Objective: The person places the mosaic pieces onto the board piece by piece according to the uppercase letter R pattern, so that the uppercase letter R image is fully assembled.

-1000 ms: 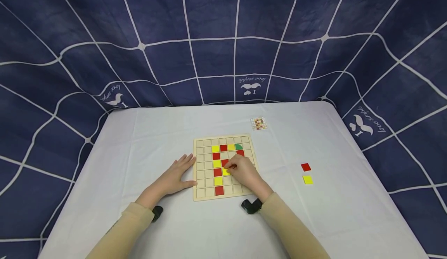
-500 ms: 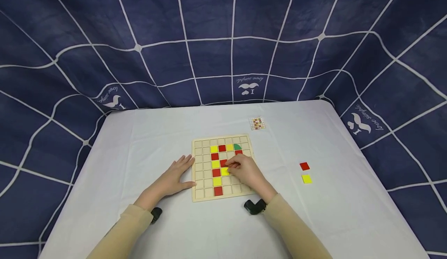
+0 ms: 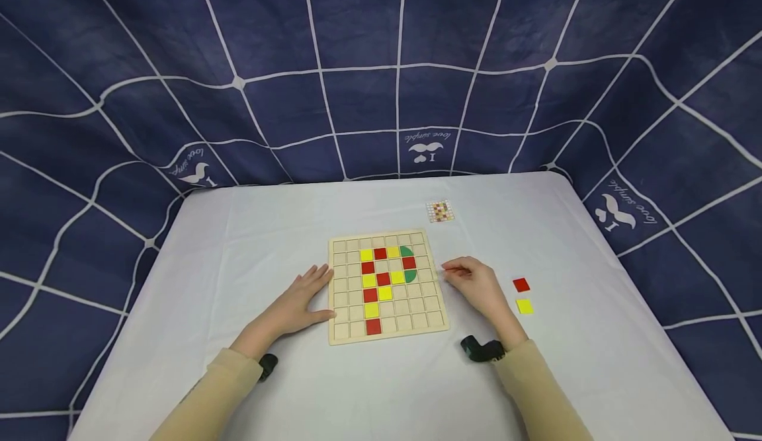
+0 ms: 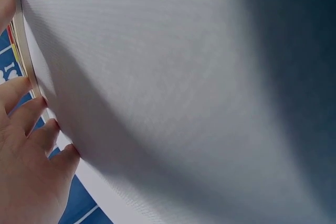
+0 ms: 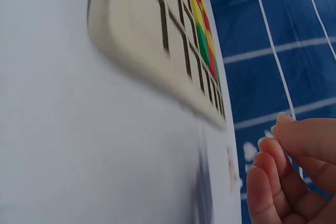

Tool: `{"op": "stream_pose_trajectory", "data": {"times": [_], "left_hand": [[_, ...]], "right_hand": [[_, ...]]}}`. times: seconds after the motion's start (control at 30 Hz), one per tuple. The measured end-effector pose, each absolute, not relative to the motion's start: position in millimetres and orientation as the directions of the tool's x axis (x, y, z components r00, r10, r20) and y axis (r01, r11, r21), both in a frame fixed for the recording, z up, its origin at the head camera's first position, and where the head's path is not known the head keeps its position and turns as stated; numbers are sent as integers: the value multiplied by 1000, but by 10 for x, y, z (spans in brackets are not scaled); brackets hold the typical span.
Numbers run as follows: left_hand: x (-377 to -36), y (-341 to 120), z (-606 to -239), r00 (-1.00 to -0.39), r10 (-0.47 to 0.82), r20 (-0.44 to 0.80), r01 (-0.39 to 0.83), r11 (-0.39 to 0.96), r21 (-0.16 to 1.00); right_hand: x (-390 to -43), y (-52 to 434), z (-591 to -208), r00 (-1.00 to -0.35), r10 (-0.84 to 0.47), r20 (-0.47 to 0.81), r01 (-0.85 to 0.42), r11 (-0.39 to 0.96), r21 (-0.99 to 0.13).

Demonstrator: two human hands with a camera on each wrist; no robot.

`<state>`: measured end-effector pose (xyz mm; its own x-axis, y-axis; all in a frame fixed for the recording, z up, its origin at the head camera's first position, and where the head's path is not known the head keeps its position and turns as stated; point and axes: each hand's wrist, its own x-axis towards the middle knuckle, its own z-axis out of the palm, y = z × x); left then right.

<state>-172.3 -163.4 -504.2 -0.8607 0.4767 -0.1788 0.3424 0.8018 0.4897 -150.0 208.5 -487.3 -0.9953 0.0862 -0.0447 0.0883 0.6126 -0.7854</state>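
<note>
A wooden grid board (image 3: 417,305) lies on the white table, with red, yellow and green pieces in several of its cells. Two green rounded pieces, one of them this green piece (image 3: 411,276), sit at the right of the pattern. My left hand (image 3: 297,302) is spread flat, thumb and fingertips touching the board's left edge; the left wrist view shows the fingers (image 4: 39,135) along that edge. My right hand (image 3: 476,285) is just off the board's right side, in the air, fingers loosely bent. Nothing shows between its fingers (image 5: 268,166) in the right wrist view.
To the right of my right hand lie a red square tile (image 3: 521,285) and a yellow square tile (image 3: 524,306). A small pattern card (image 3: 440,211) lies beyond the board. A dark blue checked cloth (image 3: 369,97) hangs around the table's back and sides.
My right hand has left the yellow tile at the middle of the board and moved right, past the edge, uncovering the lower green piece. My left hand stays put.
</note>
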Motion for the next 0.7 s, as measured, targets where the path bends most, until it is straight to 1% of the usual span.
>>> {"op": "stream_pose_trajectory", "data": {"times": [0.2, 0.33, 0.57, 0.7], "left_hand": [[-1717, -1627, -5037, -863, 473, -177, 338, 802, 493], [-1713, -1625, -5033, -865, 469, -179, 334, 803, 494], [-1711, -1622, -5031, -867, 462, -185, 326, 808, 491], [-1711, -1621, -5024, -868, 458, -191, 319, 810, 492]], "right_hand": [[-1409, 2561, -4835, -973, 225, -51, 182, 616, -767], [-1341, 2793, -4814, -954, 295, -51, 232, 622, -748], [-1263, 3018, -4880, -927, 369, -69, 294, 599, -745], [-1235, 3105, -4937, -909, 412, -65, 328, 609, -722]]}}
